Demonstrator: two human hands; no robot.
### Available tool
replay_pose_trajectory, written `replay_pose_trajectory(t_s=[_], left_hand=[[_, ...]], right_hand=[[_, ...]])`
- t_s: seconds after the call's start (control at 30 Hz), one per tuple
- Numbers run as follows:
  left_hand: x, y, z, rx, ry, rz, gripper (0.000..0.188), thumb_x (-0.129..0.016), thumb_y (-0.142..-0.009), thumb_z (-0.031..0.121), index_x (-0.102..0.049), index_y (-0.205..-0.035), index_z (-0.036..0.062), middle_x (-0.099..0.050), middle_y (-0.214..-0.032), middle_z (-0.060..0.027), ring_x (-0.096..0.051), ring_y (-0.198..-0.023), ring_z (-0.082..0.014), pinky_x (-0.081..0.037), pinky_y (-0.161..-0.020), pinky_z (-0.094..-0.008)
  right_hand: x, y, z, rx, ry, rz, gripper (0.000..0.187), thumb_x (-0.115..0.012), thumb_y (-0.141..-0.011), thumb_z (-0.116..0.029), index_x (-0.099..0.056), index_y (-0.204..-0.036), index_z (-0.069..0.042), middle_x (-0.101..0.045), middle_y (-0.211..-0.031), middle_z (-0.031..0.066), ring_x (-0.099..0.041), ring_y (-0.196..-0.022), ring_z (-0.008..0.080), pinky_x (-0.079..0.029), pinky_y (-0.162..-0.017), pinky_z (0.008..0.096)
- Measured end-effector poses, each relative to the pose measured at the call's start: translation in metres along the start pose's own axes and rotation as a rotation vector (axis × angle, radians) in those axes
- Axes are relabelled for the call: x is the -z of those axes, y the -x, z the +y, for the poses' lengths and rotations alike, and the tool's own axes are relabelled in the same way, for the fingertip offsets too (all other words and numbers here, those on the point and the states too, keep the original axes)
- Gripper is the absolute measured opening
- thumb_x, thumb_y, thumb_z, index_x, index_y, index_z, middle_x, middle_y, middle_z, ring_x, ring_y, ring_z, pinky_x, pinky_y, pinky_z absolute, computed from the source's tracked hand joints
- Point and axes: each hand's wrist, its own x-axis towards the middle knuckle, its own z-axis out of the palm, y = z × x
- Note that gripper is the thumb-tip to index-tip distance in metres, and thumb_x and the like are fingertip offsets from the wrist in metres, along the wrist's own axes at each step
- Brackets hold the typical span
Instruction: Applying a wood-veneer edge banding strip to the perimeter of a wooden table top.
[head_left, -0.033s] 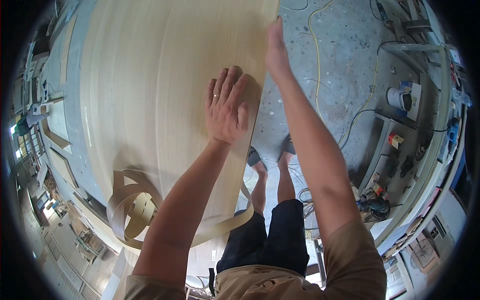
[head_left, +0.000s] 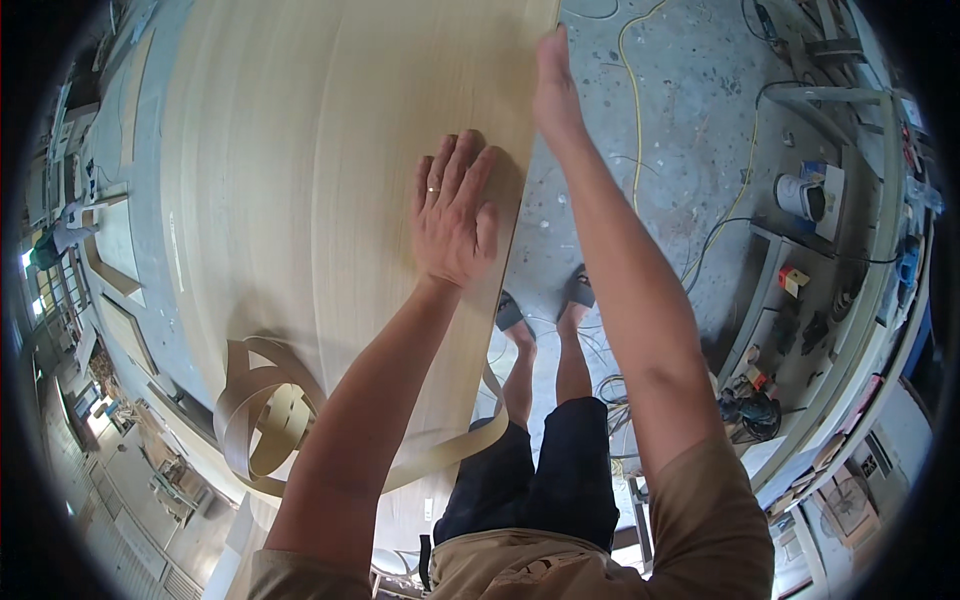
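A large pale wood-grain panel (head_left: 370,80) stretches out in front of me. My left hand (head_left: 452,215) lies flat on it near the right edge, fingers stretched forward, with a ring on one of them. At the panel's right edge, farther forward, my right hand (head_left: 558,90) is held edge-on against the side with the thumb pointing ahead; its other fingers are mostly hidden, and no tool shows in it. A loose coil of wood-coloured edge banding (head_left: 240,405) rests on the panel left of my left forearm. Its strip (head_left: 450,450) curves under that forearm toward the panel's near right edge.
Yellow and dark cables (head_left: 637,120) trail over the paint-spotted floor (head_left: 690,90) on the right. Beyond them stands a metal-framed shelf (head_left: 885,200) with tools, a white bucket (head_left: 798,197) and a red box (head_left: 793,281). Boards (head_left: 125,335) lie at the far left.
My right hand has slid slightly forward along the panel's edge. My left hand and the coil of edge banding stay in place.
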Motion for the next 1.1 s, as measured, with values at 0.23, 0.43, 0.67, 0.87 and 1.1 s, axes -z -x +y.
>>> replay_pose_trajectory(t_s=[0.23, 0.43, 0.67, 0.87, 1.1], left_hand=[[-0.001, -0.002, 0.001, -0.018, 0.005, 0.007, 0.057, -0.044, -0.088, 0.03, -0.056, -0.142, 0.0132, -0.048, -0.154, -0.0119, -0.038, -0.147, -0.0343, -0.022, -0.123, -0.0513], [-0.006, 0.002, -0.007, -0.011, -0.002, 0.008, 0.058, -0.044, -0.09, 0.032, -0.055, -0.143, 0.0146, -0.048, -0.154, -0.0118, -0.038, -0.147, -0.0349, -0.022, -0.123, -0.0521], [-0.009, 0.003, -0.005, -0.021, 0.017, -0.002, 0.057, -0.042, -0.091, 0.03, -0.055, -0.144, 0.0127, -0.048, -0.154, -0.0126, -0.039, -0.147, -0.0363, -0.021, -0.123, -0.0522], [0.0, -0.001, -0.009, -0.045, 0.015, -0.01, 0.057, -0.036, -0.099, 0.037, -0.053, -0.147, 0.0126, -0.047, -0.156, -0.0136, -0.037, -0.148, -0.0378, -0.022, -0.123, -0.0522], [-0.001, 0.0, -0.002, -0.015, 0.013, -0.023, 0.059, -0.031, -0.103, 0.043, -0.052, -0.149, 0.0141, -0.045, -0.159, -0.0125, -0.037, -0.149, -0.0357, -0.021, -0.123, -0.0506]], right_hand=[[-0.002, 0.011, 0.001, 0.145, 0.045, -0.033, 0.08, -0.033, -0.111, -0.047, -0.003, -0.16, 0.009, -0.01, -0.17, 0.0229, -0.007, -0.158, 0.0296, -0.01, -0.127, 0.0368], [-0.025, 0.132, 0.054, 0.057, 0.131, 0.047, 0.07, -0.03, -0.112, -0.034, -0.001, -0.16, 0.008, -0.005, -0.17, 0.0243, -0.004, -0.158, 0.0336, -0.009, -0.127, 0.0406], [-0.041, 0.257, 0.032, -0.299, 0.149, 0.05, 0.071, -0.037, -0.11, -0.022, 0.005, -0.161, 0.004, 0.003, -0.171, 0.0217, 0.004, -0.159, 0.032, -0.002, -0.127, 0.041], [-0.033, 0.224, 0.045, -0.177, 0.127, -0.005, 0.075, -0.037, -0.11, -0.034, 0.004, -0.161, 0.005, 0.005, -0.17, 0.0237, 0.008, -0.158, 0.0358, 0.001, -0.127, 0.0433], [0.005, -0.062, -0.015, 0.02, 0.161, 0.006, 0.083, -0.025, -0.109, -0.055, 0.0, -0.161, 0.005, 0.008, -0.17, 0.0217, 0.009, -0.158, 0.0312, 0.002, -0.128, 0.0401]])
